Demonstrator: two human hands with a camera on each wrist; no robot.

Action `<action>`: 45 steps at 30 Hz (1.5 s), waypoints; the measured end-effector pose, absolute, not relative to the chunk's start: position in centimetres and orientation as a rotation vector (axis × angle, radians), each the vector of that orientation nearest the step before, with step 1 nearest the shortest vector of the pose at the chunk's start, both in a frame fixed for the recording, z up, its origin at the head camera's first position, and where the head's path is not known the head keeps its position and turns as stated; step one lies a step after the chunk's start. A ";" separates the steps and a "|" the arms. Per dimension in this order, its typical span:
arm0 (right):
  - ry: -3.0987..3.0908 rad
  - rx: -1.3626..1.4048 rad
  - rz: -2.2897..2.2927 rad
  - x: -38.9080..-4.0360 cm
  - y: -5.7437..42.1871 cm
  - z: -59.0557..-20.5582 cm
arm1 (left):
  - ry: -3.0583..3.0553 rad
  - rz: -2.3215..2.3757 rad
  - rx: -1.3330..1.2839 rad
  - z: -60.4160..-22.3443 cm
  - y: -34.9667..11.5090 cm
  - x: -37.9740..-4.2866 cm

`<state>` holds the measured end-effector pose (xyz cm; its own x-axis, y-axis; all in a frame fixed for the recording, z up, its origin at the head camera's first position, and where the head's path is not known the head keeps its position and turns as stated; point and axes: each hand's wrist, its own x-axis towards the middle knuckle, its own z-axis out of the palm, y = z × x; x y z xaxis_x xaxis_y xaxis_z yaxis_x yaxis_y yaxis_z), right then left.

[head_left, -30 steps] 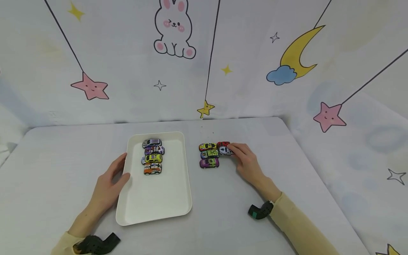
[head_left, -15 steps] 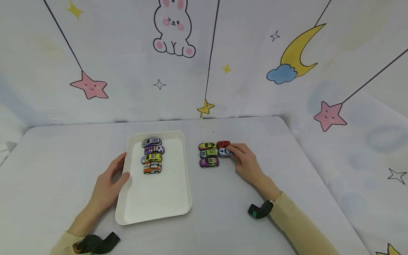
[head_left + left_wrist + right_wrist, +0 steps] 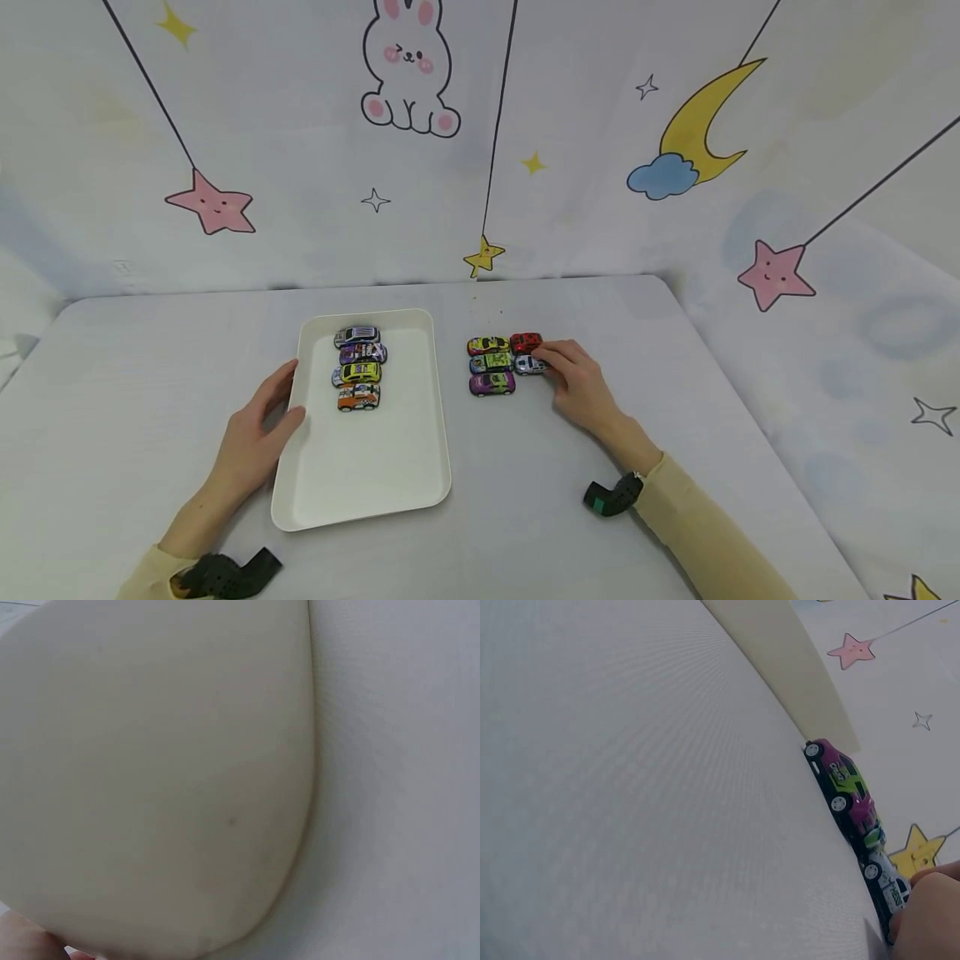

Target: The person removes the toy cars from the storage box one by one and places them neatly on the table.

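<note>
My left hand [image 3: 251, 437] holds the left rim of a white tray [image 3: 375, 475], its thumb over the edge and its other fingers at the outer side. The tray's outer wall [image 3: 172, 750] fills much of the left wrist view. Inside the tray, several toy cars [image 3: 360, 373] stand in a column. On the table to the right, my right hand [image 3: 588, 396] pinches the rear end of a white toy car [image 3: 528, 365], partly hidden by the fingers. A red toy car [image 3: 526, 342] sits just behind it.
Left of the white car stand a yellow toy car [image 3: 488, 345], a green one [image 3: 491, 363] and a purple one [image 3: 492, 384], in a column. A wall sheet [image 3: 585, 242] printed with stars and a rabbit rises behind the table's back edge.
The white toy car in my right hand has shifted slightly towards me, away from the red one, and is now beside the green one. My left hand and the tray have stayed put.
</note>
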<state>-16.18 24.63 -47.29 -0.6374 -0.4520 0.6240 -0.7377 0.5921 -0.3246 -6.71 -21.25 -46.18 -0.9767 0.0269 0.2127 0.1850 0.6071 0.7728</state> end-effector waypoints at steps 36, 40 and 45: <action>-2.358 0.949 0.778 -16.1 24.3 -47.2 | -2.632 -1.293 -0.186 -46.3 -21.3 -6.6; -2.370 0.946 0.779 -16.1 24.4 -47.1 | -2.631 -1.288 -0.187 -46.3 -21.3 -6.7; -2.371 0.939 0.797 -16.0 24.3 -46.9 | -2.633 -1.289 -0.184 -46.3 -21.3 -6.6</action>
